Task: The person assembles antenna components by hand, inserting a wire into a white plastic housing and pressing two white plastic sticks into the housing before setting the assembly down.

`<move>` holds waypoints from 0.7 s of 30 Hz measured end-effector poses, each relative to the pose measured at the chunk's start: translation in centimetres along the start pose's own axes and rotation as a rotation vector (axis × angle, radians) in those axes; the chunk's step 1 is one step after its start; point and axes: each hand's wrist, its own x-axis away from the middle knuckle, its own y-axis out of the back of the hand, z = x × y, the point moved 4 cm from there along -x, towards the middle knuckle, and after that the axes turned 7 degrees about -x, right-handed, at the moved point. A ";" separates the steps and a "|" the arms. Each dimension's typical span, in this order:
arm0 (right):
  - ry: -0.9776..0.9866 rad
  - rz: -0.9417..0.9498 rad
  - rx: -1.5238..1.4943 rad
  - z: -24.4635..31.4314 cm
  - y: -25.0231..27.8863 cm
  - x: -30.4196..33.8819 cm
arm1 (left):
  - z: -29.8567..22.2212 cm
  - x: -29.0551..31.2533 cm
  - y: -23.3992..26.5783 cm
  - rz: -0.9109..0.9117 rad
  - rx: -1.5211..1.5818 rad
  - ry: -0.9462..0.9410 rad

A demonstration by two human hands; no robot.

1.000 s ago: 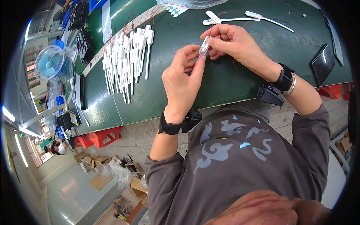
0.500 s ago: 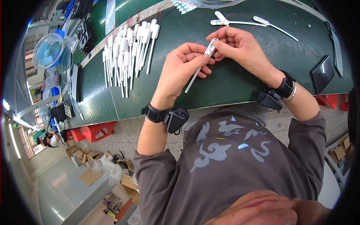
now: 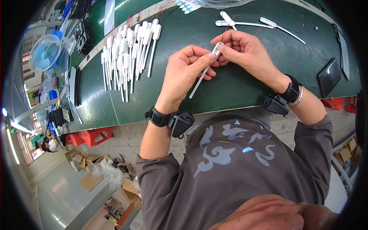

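Note:
A white plastic piece (image 3: 199,81) with an oblong head and a long thin stem is between my hands, above the green table. My left hand (image 3: 186,65) pinches it at the lower part of the head, and its stem slants down toward me. The thumb and fingers of my right hand (image 3: 245,50) close on the head's upper end. Some of the hollow head shows, but fingertips cover the rest. A bundle of similar white pieces (image 3: 132,38) with thin red wires lies to the left. Beyond my right hand are several loose ones (image 3: 284,30).
The green table (image 3: 161,103) runs across in front of me. A flat black glossy device (image 3: 329,78) lies at its right side. Clear plastic sheeting (image 3: 226,3) is at the far edge. Red stools (image 3: 96,136) stand below, and a blue fan (image 3: 46,53) is at left.
The held piece has turned about its length, so its hollow head shows narrower. Both hands keep their hold, with small finger shifts. The view has shifted slightly.

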 end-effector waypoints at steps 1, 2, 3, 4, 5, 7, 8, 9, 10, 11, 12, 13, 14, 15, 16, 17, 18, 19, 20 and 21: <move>-0.004 -0.001 0.001 0.0 0.0 0.0 | 0.0 -0.1 0.1 0.001 0.003 0.002; -0.006 -0.004 0.004 0.0 0.0 0.0 | 0.1 -0.1 0.2 0.028 0.018 0.012; -0.009 -0.007 0.008 0.0 -0.1 0.1 | 0.1 -0.2 0.3 0.055 0.033 0.022; -0.012 -0.010 0.012 0.0 -0.1 0.1 | 0.2 -0.3 0.4 0.082 0.048 0.031; -0.018 -0.006 0.014 0.0 -0.2 0.1 | 0.1 -0.4 0.8 0.078 0.054 0.034; -0.011 0.007 0.011 0.3 -0.5 0.1 | -0.1 -0.8 1.3 0.163 0.068 0.098; -0.008 0.014 0.010 0.4 -0.7 0.1 | -0.1 -0.8 1.2 0.205 0.076 0.130; -0.013 0.021 0.012 0.3 -0.7 0.1 | -0.2 -0.7 1.1 0.200 0.082 0.130; -0.014 0.007 0.013 0.1 -0.5 0.1 | -0.4 -0.9 0.9 0.162 0.033 0.115; -0.015 -0.005 0.014 -0.1 -0.3 0.1 | -0.5 -1.1 0.7 0.123 -0.016 0.099; -0.015 -0.018 0.015 -0.2 -0.1 0.0 | -0.6 -1.2 0.5 0.084 -0.065 0.082; -0.015 -0.017 0.017 -0.1 -0.1 -0.1 | -0.6 -1.0 0.2 0.084 -0.064 0.080; -0.018 -0.026 0.012 0.1 -0.1 -0.1 | -1.0 -0.5 0.5 -0.057 -0.191 -0.065; -0.021 -0.044 0.006 0.1 0.1 -0.1 | -1.4 -0.1 0.5 -0.188 -0.317 -0.212; -0.023 -0.063 0.000 0.1 0.3 -0.1 | -1.8 0.4 0.5 -0.320 -0.441 -0.359; -0.021 -0.066 -0.002 0.1 0.3 -0.1 | -1.6 0.7 0.3 -0.317 -0.443 -0.360; -0.024 -0.069 -0.001 0.1 0.3 -0.1 | -1.9 1.2 0.0 -0.373 -0.602 -0.494; -0.027 -0.073 0.000 0.1 0.3 -0.1 | -2.2 1.7 -0.3 -0.428 -0.761 -0.630; -0.031 -0.071 0.003 0.1 0.3 -0.1 | -2.5 2.2 -0.8 -0.486 -0.920 -0.764; -0.031 -0.070 0.002 0.1 0.2 -0.1 | -2.3 2.2 -0.9 -0.487 -0.921 -0.764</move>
